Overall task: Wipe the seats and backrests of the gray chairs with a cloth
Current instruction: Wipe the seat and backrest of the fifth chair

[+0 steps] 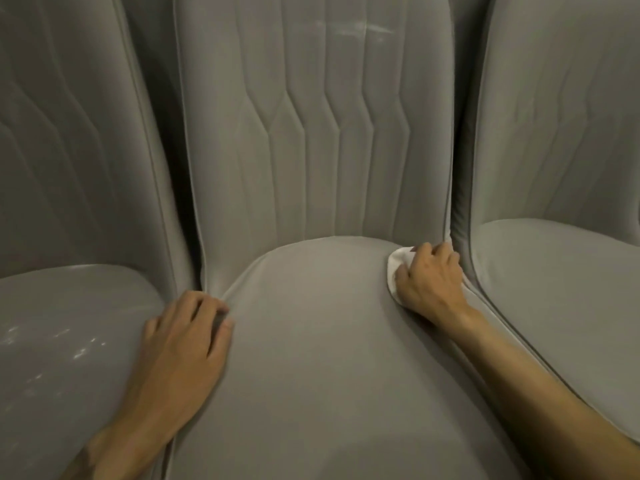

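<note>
The right hand (429, 282) curls its fingers over a small, crumpled white cloth (396, 268), pressing it into the back right corner of the middle chair's seat (329, 341), just below the backrest (311, 133). The left hand (187, 337) rests loosely bent on that seat's left edge, holding nothing. I'd judge the job about midway. Pale streaks mark the left chair's seat (69, 323) and the top of the middle backrest, while the right chair (554, 271) shows none.
</note>
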A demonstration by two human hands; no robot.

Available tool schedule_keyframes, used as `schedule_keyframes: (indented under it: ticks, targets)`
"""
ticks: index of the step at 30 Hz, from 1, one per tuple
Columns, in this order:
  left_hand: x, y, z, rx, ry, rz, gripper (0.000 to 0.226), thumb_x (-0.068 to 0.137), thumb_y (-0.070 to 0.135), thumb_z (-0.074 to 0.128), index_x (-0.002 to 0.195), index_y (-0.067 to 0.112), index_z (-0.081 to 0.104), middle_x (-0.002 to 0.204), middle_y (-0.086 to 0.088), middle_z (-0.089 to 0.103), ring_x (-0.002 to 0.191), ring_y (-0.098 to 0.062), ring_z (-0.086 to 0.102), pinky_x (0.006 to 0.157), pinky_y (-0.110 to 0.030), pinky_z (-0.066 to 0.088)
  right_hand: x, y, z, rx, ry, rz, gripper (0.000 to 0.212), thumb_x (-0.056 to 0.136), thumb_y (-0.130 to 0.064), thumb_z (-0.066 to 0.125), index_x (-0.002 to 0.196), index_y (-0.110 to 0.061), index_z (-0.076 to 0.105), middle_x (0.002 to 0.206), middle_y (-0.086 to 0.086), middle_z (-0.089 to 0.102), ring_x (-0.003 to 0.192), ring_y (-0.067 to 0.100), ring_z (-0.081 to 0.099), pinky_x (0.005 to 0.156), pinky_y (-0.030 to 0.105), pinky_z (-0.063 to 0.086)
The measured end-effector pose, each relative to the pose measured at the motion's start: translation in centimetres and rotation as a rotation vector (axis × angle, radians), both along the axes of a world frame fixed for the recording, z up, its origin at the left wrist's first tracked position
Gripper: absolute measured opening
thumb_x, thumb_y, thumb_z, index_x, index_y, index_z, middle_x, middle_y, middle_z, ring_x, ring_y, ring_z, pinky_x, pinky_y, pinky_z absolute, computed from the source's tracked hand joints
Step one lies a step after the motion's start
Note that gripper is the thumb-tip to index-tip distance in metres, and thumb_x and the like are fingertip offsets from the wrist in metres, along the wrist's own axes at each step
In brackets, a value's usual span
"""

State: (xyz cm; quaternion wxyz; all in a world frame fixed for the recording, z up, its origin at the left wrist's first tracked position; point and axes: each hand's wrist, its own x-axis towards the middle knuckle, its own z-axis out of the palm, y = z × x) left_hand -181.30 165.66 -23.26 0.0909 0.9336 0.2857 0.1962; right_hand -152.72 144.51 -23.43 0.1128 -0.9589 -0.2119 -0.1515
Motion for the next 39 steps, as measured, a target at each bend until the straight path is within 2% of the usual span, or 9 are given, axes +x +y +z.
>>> schedule_keyframes:
  ticks: [5, 10, 13, 18, 24, 27, 31, 35, 39]
  targets:
    - [0.1, -0.1, -0.6, 0.059, -0.025, 0.016, 0.03, 0.096, 0.044, 0.038, 0.104, 0.025, 0.061, 0.109, 0.005, 0.055, 0.099, -0.027, 0.058, 0.08, -0.043, 0.037, 1.1, 3.5, 0.3, 0.017, 0.121, -0.049, 0.027, 0.094, -0.009, 0.047, 0.118, 0.004, 0.047, 0.123, 0.026, 0.05, 0.111, 0.041, 0.048, 0.092, 0.043, 0.039]
    - [0.3, -0.1, -1.1, 0.075, -0.051, 0.014, 0.027, 0.096, 0.042, 0.041, 0.105, 0.026, 0.06, 0.111, 0.005, 0.054, 0.099, -0.025, 0.056, 0.081, -0.041, 0.033, 1.1, 6.3, 1.1, 0.025, 0.171, 0.117, 0.03, 0.096, -0.008, 0.044, 0.124, 0.002, 0.046, 0.127, 0.023, 0.049, 0.113, 0.041, 0.051, 0.094, 0.047, 0.042]
    - [0.5, 0.1, -1.1, 0.092, -0.061, 0.025, 0.028, 0.093, 0.039, 0.045, 0.105, 0.022, 0.064, 0.113, -0.001, 0.057, 0.099, -0.03, 0.059, 0.082, -0.045, 0.034, 1.0, 4.4, 0.8, 0.023, 0.102, 0.025, 0.031, 0.099, -0.02, 0.046, 0.119, 0.004, 0.049, 0.12, 0.024, 0.053, 0.108, 0.042, 0.054, 0.088, 0.047, 0.042]
    - [0.7, 0.0, -0.9, 0.104, -0.107, 0.015, 0.033, 0.09, 0.035, 0.047, 0.105, 0.016, 0.07, 0.115, -0.009, 0.063, 0.099, -0.036, 0.063, 0.083, -0.049, 0.037, 0.4, 6.4, 0.7, 0.054, 0.151, -0.055, 0.029, 0.091, -0.007, 0.051, 0.119, 0.001, 0.05, 0.123, 0.021, 0.053, 0.109, 0.039, 0.054, 0.089, 0.043, 0.038]
    - [0.9, -0.1, -1.3, 0.126, -0.127, 0.023, 0.039, 0.088, 0.038, 0.043, 0.101, 0.014, 0.071, 0.114, -0.011, 0.065, 0.096, -0.038, 0.065, 0.082, -0.049, 0.038, 0.7, 8.0, 1.4, 0.049, 0.178, 0.065, 0.028, 0.101, -0.026, 0.045, 0.121, -0.007, 0.053, 0.128, 0.015, 0.055, 0.114, 0.037, 0.055, 0.1, 0.054, 0.036]
    - [1.0, 0.2, -1.6, 0.14, -0.141, 0.021, 0.04, 0.087, 0.039, 0.043, 0.101, 0.015, 0.072, 0.113, -0.011, 0.065, 0.095, -0.038, 0.065, 0.079, -0.047, 0.036, 1.2, 5.9, 0.8, -0.008, 0.12, -0.016, 0.03, 0.099, -0.021, 0.047, 0.122, -0.003, 0.052, 0.127, 0.018, 0.054, 0.113, 0.038, 0.054, 0.089, 0.045, 0.039]
    - [1.1, 0.2, -1.6, 0.162, -0.139, 0.011, 0.038, 0.087, 0.039, 0.043, 0.099, 0.016, 0.071, 0.111, -0.009, 0.065, 0.095, -0.036, 0.065, 0.079, -0.046, 0.035, 1.0, 9.5, 1.1, 0.028, 0.177, 0.075, 0.025, 0.091, -0.011, 0.049, 0.114, -0.005, 0.058, 0.126, 0.015, 0.054, 0.118, 0.037, 0.052, 0.099, 0.047, 0.038]
    - [1.0, 0.1, -1.8, 0.158, -0.123, 0.004, 0.03, 0.09, 0.039, 0.043, 0.1, 0.022, 0.066, 0.111, -0.002, 0.06, 0.096, -0.032, 0.061, 0.079, -0.044, 0.032, 1.0, 11.2, 1.4, 0.009, 0.164, 0.197, 0.021, 0.097, -0.02, 0.047, 0.109, -0.006, 0.056, 0.123, 0.016, 0.053, 0.117, 0.038, 0.051, 0.097, 0.049, 0.038]
    - [0.7, 0.0, -1.8, 0.163, -0.109, 0.007, 0.026, 0.093, 0.039, 0.042, 0.101, 0.023, 0.062, 0.109, 0.0, 0.058, 0.093, -0.029, 0.058, 0.078, -0.045, 0.035, 2.1, 7.9, 1.0, 0.014, 0.154, 0.092, 0.03, 0.097, -0.027, 0.05, 0.117, -0.004, 0.053, 0.128, 0.018, 0.053, 0.119, 0.039, 0.051, 0.1, 0.049, 0.038]
